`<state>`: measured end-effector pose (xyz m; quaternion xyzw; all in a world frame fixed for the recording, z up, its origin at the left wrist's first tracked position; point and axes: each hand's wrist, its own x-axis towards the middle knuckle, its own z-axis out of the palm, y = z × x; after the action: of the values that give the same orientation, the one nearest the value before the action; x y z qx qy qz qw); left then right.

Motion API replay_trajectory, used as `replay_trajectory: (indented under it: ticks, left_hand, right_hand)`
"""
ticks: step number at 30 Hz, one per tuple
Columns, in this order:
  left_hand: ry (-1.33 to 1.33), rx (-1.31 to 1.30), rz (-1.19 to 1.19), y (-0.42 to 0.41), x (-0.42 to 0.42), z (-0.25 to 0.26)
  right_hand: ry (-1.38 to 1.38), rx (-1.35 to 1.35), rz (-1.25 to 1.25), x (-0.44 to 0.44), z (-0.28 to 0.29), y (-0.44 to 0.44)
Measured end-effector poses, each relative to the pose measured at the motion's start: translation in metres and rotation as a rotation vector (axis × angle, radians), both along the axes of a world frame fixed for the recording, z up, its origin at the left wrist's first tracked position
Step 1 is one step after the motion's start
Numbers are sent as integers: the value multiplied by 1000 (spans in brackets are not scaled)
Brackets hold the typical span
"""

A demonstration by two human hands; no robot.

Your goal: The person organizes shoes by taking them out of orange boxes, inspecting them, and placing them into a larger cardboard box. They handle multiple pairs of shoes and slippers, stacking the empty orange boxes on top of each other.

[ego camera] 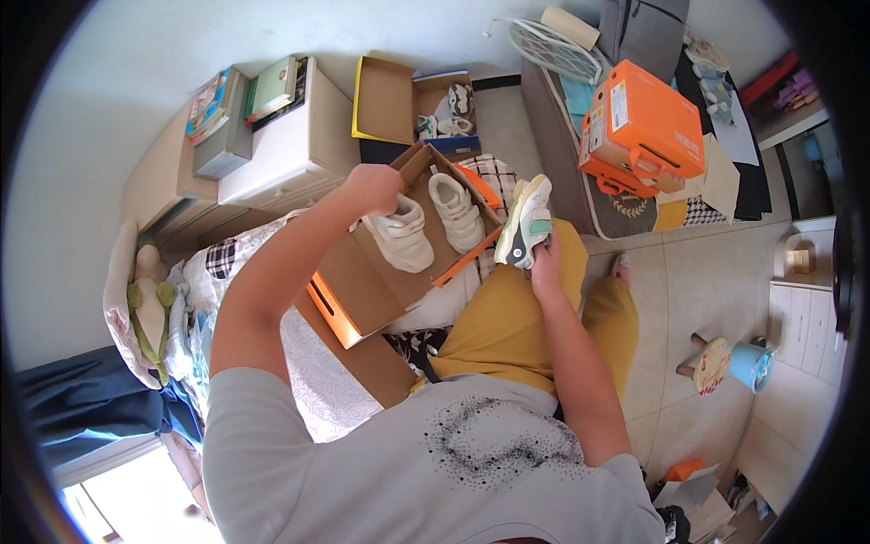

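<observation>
My left hand has its fingers closed at the collar of a white child's sneaker, over an open orange cardboard shoebox. A matching white sneaker lies inside the box, on its brown inner side. My right hand grips another sneaker, white, black and green with a strap, at its heel end. This sneaker is held up above my thigh, to the right of the box. My left fingertips are partly hidden.
Behind the box stands an open blue and yellow shoebox with several small shoes. Orange shoeboxes are stacked on a grey padded bench. Books top a white cabinet. A stool and a blue bin stand right.
</observation>
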<state>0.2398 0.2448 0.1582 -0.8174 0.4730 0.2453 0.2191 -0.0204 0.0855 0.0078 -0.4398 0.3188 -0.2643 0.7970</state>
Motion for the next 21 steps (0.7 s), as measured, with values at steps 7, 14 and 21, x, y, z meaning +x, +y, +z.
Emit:
replay_trajectory:
  ticks: [7,14,21]
  left_hand:
    - [-23,400,-92,-54,-4,-31]
    - [-30,267,63,-58,-7,-45]
    - [101,-353,403,-17,-1,-52]
  right_hand:
    - [8,-13,33,-1,3,1]
    - [-23,-71,82,-3,-5,-2]
    - [-27,-61,68,-2,-11,-1]
